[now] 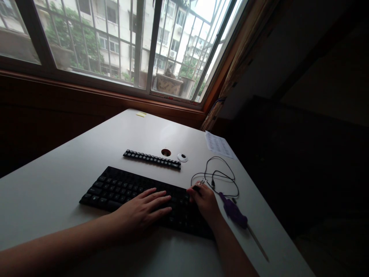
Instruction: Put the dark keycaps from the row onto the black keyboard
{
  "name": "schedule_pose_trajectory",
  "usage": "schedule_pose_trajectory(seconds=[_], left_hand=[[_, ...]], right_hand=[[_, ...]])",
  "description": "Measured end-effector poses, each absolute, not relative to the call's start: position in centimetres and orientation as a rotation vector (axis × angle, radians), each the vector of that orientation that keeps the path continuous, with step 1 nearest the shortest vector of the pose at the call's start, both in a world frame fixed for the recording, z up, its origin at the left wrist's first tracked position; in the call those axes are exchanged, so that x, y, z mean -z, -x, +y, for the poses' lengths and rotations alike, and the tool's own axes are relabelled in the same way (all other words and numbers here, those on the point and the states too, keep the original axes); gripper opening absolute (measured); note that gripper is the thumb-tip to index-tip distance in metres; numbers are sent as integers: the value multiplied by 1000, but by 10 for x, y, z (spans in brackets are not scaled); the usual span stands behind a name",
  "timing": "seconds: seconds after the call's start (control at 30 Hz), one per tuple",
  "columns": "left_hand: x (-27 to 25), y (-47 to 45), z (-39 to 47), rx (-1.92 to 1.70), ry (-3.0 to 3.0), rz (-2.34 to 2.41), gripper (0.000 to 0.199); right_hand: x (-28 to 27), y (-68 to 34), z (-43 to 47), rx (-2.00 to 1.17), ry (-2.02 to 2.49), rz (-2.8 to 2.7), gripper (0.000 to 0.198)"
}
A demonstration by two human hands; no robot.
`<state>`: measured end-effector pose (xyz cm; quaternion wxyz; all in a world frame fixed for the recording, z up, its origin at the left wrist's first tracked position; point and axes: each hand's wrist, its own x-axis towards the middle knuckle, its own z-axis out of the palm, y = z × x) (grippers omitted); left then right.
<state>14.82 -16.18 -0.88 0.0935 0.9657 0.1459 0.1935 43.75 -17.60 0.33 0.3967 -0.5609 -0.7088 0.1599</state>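
A black keyboard (121,190) lies at an angle on the white table. Keycaps stand on its left part, while the strip along its far edge looks bare. My left hand (147,206) rests flat over the middle of the keyboard, fingers stretched out. Above the keyboard's right end, my right hand (206,200) is closed in a pinch on a small keycap puller (198,186), dark with shiny wire-like parts. Whether a keycap sits in it I cannot tell. Beyond the keyboard, loose black keycaps (151,159) are lined up in two close rows.
A purple-handled screwdriver (236,213) and a looped black cable (221,175) lie on the right. Behind the keycaps are a round table hole (166,152) and its white cover (182,157). Printed paper (220,144) and a yellow note (141,114) lie near the far edge.
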Motion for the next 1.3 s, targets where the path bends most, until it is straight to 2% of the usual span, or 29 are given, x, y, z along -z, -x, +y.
schedule_pose_trajectory(seconds=[0.4,0.6,1.3], left_hand=[[8,-147,-162,-590,-2851,428,61],[8,-147,-161,-584,-2867,436,60],[10,-148,-161,-522,-2950,456,62]], right_hand=[[-5,-435,-173,-427,1418,-1805,29],[-4,-430,-174,-310,1447,-1919,23],[-2,-425,-180,95,1471,-2047,28]])
